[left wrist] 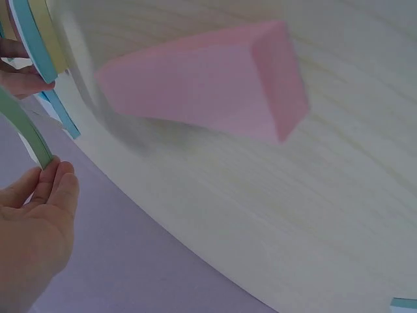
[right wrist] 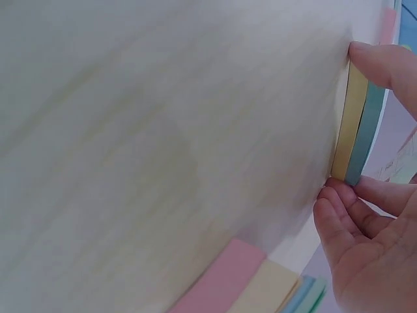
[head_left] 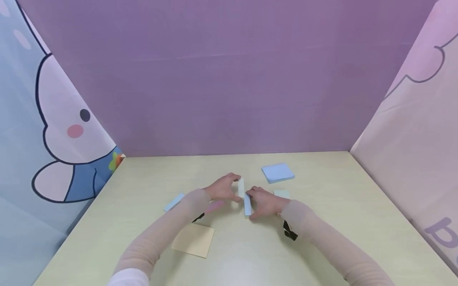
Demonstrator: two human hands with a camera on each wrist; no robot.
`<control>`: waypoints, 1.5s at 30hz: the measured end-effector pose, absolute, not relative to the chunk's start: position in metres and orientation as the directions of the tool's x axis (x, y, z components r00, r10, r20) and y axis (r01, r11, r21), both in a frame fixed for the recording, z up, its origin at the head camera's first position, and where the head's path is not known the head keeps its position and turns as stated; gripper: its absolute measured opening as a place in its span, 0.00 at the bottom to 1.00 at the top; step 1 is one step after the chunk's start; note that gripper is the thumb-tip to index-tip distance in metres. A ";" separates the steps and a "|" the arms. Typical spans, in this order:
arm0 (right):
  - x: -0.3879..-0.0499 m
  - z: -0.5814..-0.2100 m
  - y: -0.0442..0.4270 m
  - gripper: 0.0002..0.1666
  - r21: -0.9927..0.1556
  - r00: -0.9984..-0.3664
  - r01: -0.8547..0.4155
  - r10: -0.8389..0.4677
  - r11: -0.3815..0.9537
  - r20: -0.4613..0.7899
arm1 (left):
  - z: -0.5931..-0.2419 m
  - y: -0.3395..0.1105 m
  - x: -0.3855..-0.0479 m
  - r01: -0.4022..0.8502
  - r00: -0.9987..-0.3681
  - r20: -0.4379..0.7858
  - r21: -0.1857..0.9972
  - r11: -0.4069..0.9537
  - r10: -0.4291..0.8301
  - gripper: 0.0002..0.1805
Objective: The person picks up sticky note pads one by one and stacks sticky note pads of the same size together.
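Fingers (left wrist: 64, 193) of left hand (head_left: 222, 189) pinch a green pad (head_left: 241, 187); right hand (head_left: 266, 201) grips a yellow-and-blue stack (right wrist: 358, 124). Both held by opposite ends, edges up, mid-table (head_left: 257, 254) (presumably leaving flat faces unobstructed).

The pale table (head_left: 236, 266) is streaked with faint yellowish grain. Toward its far edge, a pad (head_left: 278, 172) is plain light blue; toward the near edge, left of middle, a square (head_left: 195, 240) is buff yellow; the strip (head_left: 174, 202) toward the left edge is pale blue. Around the table's middle, the thin pad (head_left: 241, 187) is pale green, the layered pad (right wrist: 354, 124) yellow beside blue, the block (left wrist: 208, 91) solid pink. The far wall (head_left: 229, 79) is purple; the cloth (head_left: 21, 230) along the left edge, light blue with a dark-outlined white cartoon (head_left: 64, 111).
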State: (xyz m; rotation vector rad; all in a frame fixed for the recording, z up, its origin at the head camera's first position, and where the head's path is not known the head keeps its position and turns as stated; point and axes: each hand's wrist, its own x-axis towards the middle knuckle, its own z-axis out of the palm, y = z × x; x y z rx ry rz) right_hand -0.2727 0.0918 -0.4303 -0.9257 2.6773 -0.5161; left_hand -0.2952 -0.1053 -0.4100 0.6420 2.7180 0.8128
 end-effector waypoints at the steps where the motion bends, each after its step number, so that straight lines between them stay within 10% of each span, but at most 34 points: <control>1: -0.273 -0.430 0.092 0.52 -0.411 -0.763 -0.539 -0.633 0.735 -0.130 | -0.410 -0.106 -0.294 0.341 -0.878 -0.094 0.565 0.752 0.469 0.46; 31: -0.274 -0.431 0.091 0.55 -0.451 -0.765 -0.520 -0.631 0.725 -0.132 | -0.417 -0.099 -0.273 0.226 -0.886 -0.145 0.696 0.681 0.441 0.47; 45: -0.273 -0.431 0.094 0.52 -0.461 -0.773 -0.505 -0.620 0.730 -0.134 | -0.413 -0.091 -0.261 0.356 -0.866 -0.085 0.587 0.727 0.493 0.45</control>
